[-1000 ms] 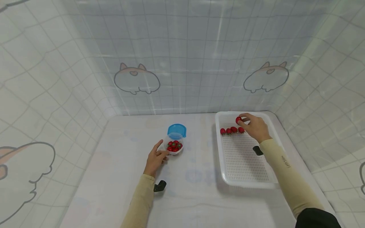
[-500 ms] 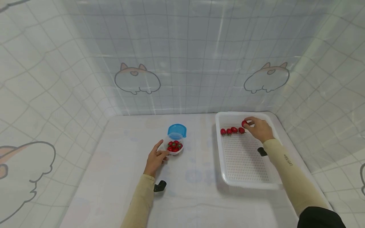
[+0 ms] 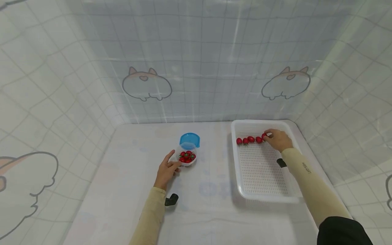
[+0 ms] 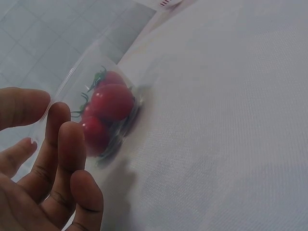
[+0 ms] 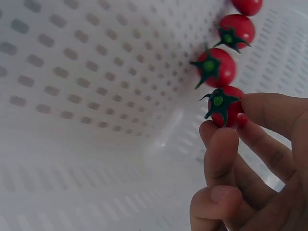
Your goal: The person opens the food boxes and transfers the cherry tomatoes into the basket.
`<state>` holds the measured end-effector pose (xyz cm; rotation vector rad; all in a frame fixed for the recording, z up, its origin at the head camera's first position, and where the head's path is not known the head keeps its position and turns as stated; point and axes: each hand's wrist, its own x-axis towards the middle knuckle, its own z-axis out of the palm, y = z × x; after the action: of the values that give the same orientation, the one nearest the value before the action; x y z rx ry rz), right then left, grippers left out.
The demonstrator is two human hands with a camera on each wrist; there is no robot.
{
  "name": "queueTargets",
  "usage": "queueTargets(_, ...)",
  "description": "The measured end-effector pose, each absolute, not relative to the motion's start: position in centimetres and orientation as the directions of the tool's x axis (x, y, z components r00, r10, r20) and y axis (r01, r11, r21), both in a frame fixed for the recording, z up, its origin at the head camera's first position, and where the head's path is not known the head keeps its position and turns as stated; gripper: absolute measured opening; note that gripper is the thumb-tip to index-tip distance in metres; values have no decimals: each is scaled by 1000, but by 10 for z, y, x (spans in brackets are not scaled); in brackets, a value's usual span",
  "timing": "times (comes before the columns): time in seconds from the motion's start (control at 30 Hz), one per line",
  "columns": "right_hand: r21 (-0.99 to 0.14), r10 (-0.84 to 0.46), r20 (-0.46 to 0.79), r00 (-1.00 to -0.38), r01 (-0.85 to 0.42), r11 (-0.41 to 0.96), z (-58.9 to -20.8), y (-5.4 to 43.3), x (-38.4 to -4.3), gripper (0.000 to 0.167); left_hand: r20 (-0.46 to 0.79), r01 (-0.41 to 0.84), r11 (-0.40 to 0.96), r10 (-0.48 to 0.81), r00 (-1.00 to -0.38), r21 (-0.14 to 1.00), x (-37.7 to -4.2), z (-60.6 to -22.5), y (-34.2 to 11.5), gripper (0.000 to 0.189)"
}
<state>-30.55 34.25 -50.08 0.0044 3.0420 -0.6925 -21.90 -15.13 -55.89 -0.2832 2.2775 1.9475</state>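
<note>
In the head view my right hand (image 3: pixel 279 140) pinches a red cherry tomato (image 3: pixel 264 136) inside the white perforated basket (image 3: pixel 242 177). It sits at the right end of a row of several tomatoes (image 3: pixel 250 139). The right wrist view shows the held tomato (image 5: pixel 227 107), green calyx facing the camera, close beside its neighbour (image 5: pixel 219 67). My left hand (image 3: pixel 166 172) holds the rim of a small clear plastic container (image 3: pixel 190 164) with several cherry tomatoes (image 3: pixel 187 157) in it. Through its clear wall the left wrist view shows red tomatoes (image 4: pixel 112 102) with green stems.
A blue lid (image 3: pixel 190 139) stands open behind the clear container. White cloth (image 3: pixel 208 211) covers the table. A tiled-pattern curtain (image 3: pixel 214 68) rises at the back and sides, close behind the basket.
My right hand has moved right and down with its tomato, bringing it to the row's right end. The left hand and clear container have stayed in place.
</note>
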Motion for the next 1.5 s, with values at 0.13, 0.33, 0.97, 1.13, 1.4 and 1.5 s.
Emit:
queueTargets(0.13,-425,-10,-61,-998,17,905,-508,345,-308,40,-221,-228,151,-64,-973,962,-219,-558,-150,66)
queueTargets(0.33,-413,-1,-99,-995,40,910,-516,347,-310,40,-221,-228,146,-61,-973,963,-218,-557,-150,65)
queueTargets(0.97,-425,30,-4,-1000,29,904,-505,340,-306,38,-220,-227,141,-66,-973,964,-219,-559,-150,66)
queueTargets(1.13,-419,12,71,-997,-19,908,-492,328,-304,35,-215,-221,139,-61,-975,965,-220,-559,-150,66)
queueTargets(1.4,-415,-44,131,-990,-95,905,-473,301,-306,35,-218,-225,146,-63,-974,963,-220,-559,-150,66)
queueTargets(1.5,-437,-79,120,-990,-124,891,-464,289,-305,35,-222,-229,149,-63,-973,962,-220,-559,-151,66)
